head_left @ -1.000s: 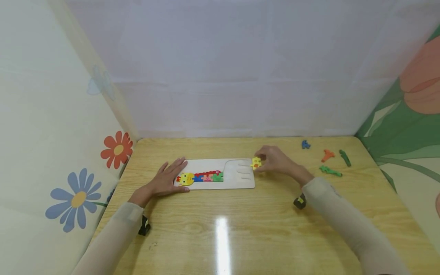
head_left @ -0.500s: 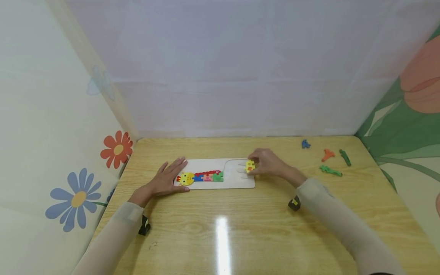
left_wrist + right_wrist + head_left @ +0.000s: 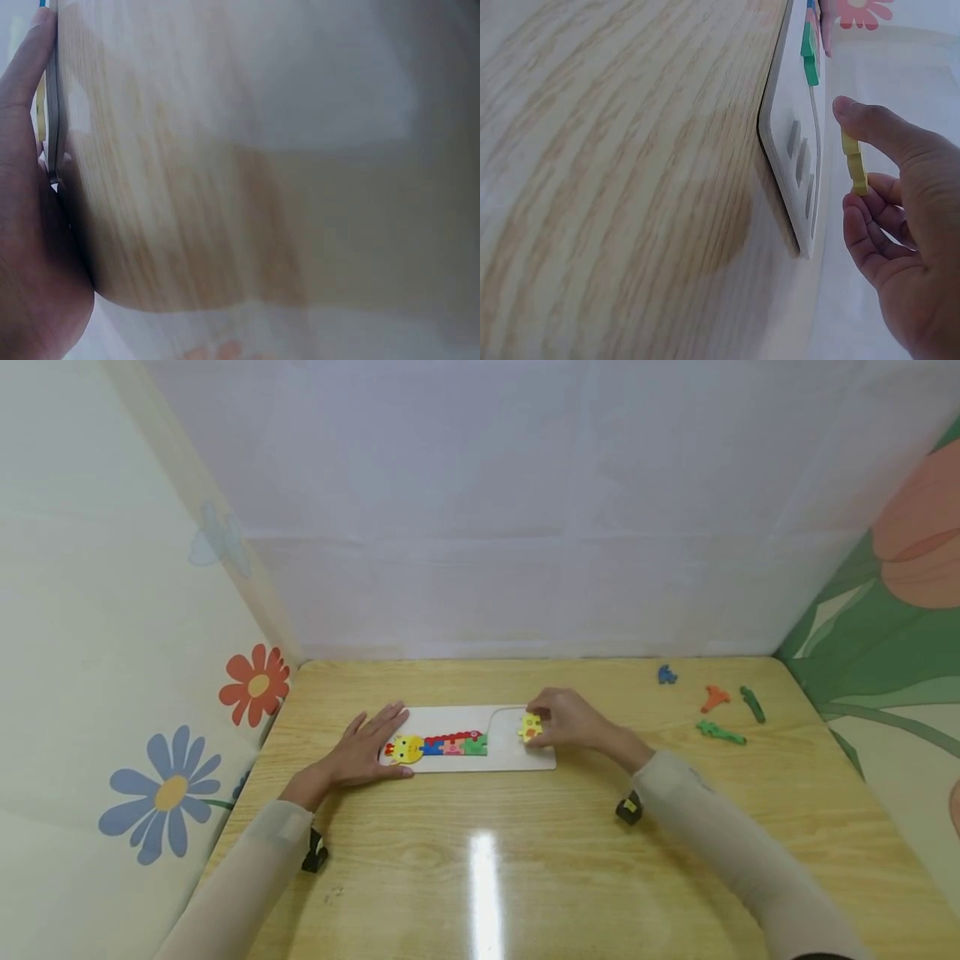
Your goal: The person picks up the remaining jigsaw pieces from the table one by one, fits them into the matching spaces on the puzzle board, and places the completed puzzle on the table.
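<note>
A white puzzle board (image 3: 442,718) lies on the wooden table, with a yellow giraffe head (image 3: 406,749) and a neck of red, blue, pink and green pieces (image 3: 453,746) set in its left half. My left hand (image 3: 362,752) rests with spread, straight fingers on the board's left end. Over the board's right half, my right hand (image 3: 573,720) pinches a yellow puzzle piece (image 3: 529,727) between thumb and fingers. In the right wrist view this yellow piece (image 3: 854,163) is held on edge, apart from the board (image 3: 787,127) and its slots.
Loose puzzle pieces lie at the table's back right: a blue one (image 3: 667,675), an orange one (image 3: 716,698), a dark green one (image 3: 753,704) and a light green one (image 3: 722,732). A pale wall (image 3: 480,527) stands behind the table.
My right hand has moved left with the yellow puzzle piece, from the board's right edge to above its right half. The left hand has stayed where it was.
</note>
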A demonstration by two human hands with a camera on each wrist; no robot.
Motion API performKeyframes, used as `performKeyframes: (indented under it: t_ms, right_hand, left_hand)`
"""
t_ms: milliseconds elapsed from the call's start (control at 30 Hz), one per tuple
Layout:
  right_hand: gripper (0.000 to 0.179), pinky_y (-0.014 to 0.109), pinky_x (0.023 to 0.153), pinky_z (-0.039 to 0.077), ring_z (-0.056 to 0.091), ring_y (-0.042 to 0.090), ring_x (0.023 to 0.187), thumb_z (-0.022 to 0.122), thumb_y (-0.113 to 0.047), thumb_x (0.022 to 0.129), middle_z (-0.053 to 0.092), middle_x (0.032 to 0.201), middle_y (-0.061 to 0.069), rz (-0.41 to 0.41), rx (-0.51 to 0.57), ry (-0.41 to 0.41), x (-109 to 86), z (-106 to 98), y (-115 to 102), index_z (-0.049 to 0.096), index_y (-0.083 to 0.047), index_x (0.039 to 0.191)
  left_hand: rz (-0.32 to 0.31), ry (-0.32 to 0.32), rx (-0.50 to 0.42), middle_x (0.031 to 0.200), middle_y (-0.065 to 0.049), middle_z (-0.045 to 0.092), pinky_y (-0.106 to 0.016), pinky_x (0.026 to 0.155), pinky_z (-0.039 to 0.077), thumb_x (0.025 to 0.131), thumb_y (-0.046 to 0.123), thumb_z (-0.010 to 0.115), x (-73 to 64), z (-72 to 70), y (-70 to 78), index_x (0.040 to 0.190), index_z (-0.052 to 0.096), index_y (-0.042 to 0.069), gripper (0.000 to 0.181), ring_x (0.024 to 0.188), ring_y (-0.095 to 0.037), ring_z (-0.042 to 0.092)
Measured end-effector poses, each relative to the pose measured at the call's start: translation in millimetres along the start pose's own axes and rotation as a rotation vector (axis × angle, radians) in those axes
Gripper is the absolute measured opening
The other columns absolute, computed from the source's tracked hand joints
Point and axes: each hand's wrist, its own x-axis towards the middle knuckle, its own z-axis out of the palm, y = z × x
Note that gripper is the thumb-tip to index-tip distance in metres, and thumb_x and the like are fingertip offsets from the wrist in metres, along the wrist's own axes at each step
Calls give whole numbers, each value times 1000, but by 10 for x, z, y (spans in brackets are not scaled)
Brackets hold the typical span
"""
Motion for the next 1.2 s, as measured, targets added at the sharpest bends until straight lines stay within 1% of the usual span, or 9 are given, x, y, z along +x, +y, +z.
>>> performKeyframes:
  t_ms: [267, 533, 800, 1067, 1200]
  right_hand:
    - [55, 27, 77, 57, 62, 14, 85, 98, -29, 74, 70, 94, 4, -33, -8, -6, 28, 65, -67, 76, 1, 115]
    - [58, 25, 78, 56, 61, 14, 86, 98, -31, 75, 69, 96, 4, -10, -23, -21, 75, 109, -160, 75, 1, 118]
    - [56, 23, 74, 53, 58, 11, 82, 98, -32, 74, 68, 91, 2, -59, -38, 9, 115, 194, -180, 76, 0, 114]
    - [59, 23, 75, 54, 58, 11, 82, 99, -31, 73, 68, 93, 2, -35, -17, 6, 143, 248, -204, 76, 1, 116]
    - [56, 24, 75, 54, 58, 11, 82, 99, -30, 73, 68, 92, 2, -44, -19, 7, 155, 258, -221, 76, -1, 114]
  left_hand:
    - [-8, -8, -3, 178, -13, 14, -65, 128, -2, 86, 69, 73, -4, 9, -2, 170, 21, 10, 115, 164, -36, 9]
    - [-2, -2, -1, 178, -13, 15, -66, 127, 1, 87, 67, 75, 3, -7, -6, 170, 21, 9, 115, 164, -36, 13]
    - [-5, -8, -7, 178, -13, 15, -66, 127, 0, 86, 68, 74, 3, -13, 7, 170, 21, 9, 115, 164, -36, 11]
    - [-4, -8, 1, 178, -13, 15, -67, 127, 0, 86, 69, 73, 13, -3, -9, 170, 21, 10, 115, 164, -36, 11]
    - [-3, -10, 3, 178, -13, 14, -67, 127, 0, 86, 69, 74, 15, -3, -13, 170, 21, 10, 115, 164, -36, 11]
